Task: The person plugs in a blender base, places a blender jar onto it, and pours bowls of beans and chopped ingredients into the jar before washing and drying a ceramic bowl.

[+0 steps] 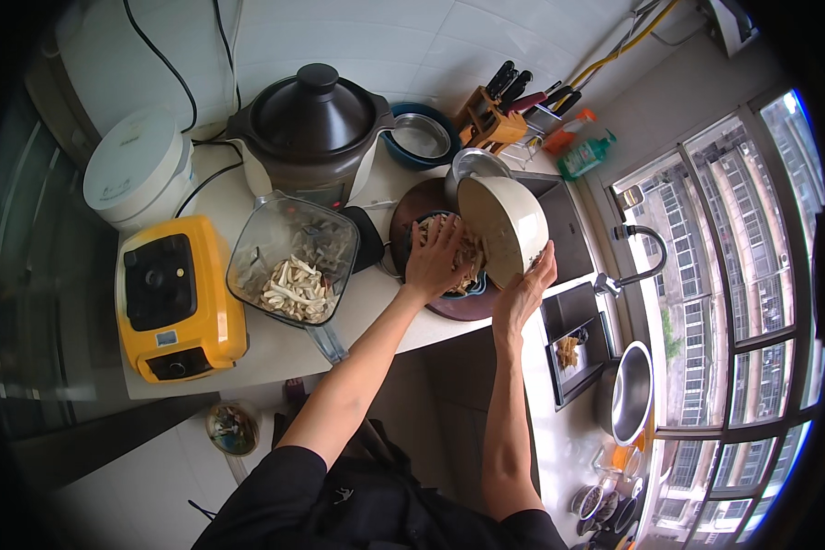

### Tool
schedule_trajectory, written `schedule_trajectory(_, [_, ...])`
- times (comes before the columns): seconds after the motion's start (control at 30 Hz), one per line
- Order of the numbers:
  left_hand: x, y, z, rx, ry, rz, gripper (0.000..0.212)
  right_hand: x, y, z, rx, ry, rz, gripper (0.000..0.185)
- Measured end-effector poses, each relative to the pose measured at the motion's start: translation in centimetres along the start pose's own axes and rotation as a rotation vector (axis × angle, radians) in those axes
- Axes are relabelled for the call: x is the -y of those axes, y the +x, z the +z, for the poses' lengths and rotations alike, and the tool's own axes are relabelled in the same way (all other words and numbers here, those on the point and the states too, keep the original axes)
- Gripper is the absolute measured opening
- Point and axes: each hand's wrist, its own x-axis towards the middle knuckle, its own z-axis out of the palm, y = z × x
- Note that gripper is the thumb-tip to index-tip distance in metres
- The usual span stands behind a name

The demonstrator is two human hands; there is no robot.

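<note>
My right hand (528,285) grips the rim of a cream bowl (515,220), which is tilted on its side with its mouth facing left. My left hand (440,258) lies with spread fingers on pale sliced pieces (469,265), apparently mushroom, in a blue-rimmed container (480,285). The bowl's mouth is right beside these pieces. Under the container is a round dark brown board (447,311). To the left, a clear blender jar (292,230) holds more pale slices (299,292). My left hand hides part of the container.
A yellow blender base (213,295), a white lidded appliance (137,165) and a dark-lidded cooker (316,130) stand on the counter. Behind the board are a metal bowl (478,165), a blue basin (419,161) and a knife block (495,124). The sink (557,227) and faucet (636,258) lie to the right.
</note>
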Motion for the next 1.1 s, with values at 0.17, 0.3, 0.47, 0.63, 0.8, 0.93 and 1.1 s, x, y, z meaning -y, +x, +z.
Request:
schedule_trajectory(0.17, [-0.4, 0.2, -0.4, -0.043, -0.028, -0.013, 0.068, 0.8, 0.1, -0.7, 0.011, 0.025, 0.018, 0.068])
schedule_trajectory(0.3, [-0.4, 0.3, -0.6, -0.065, -0.039, 0.022, 0.066, 1.1, 0.0, -0.7, 0.0, 0.058, -0.004, 0.068])
schedule_trajectory(0.47, [-0.1, 0.1, -0.6, -0.071, -0.036, 0.092, 0.064, 1.4, 0.2, -0.7, -0.023, 0.027, -0.025, 0.068])
schedule_trajectory(0.63, [-0.3, -0.1, -0.7, -0.079, -0.147, 0.072, 0.068, 1.4, 0.7, -0.5, -0.036, 0.035, -0.015, 0.069])
schedule_trajectory(0.8, [-0.1, -0.8, -1.3, -0.107, -0.098, 0.042, 0.068, 0.8, 0.5, -0.5, -0.037, 0.086, 0.101, 0.063])
schedule_trajectory(0.93, [-0.4, -1.4, -2.3, -0.096, -0.079, 0.027, 0.065, -1.6, 0.2, -0.6, -0.088, 0.205, 0.156, 0.057])
schedule_trajectory(1.1, [-2.1, -3.0, -4.6, -0.115, -0.201, 0.003, 0.045, -4.9, -1.7, -2.2, -0.129, 0.498, 0.229, 0.047])
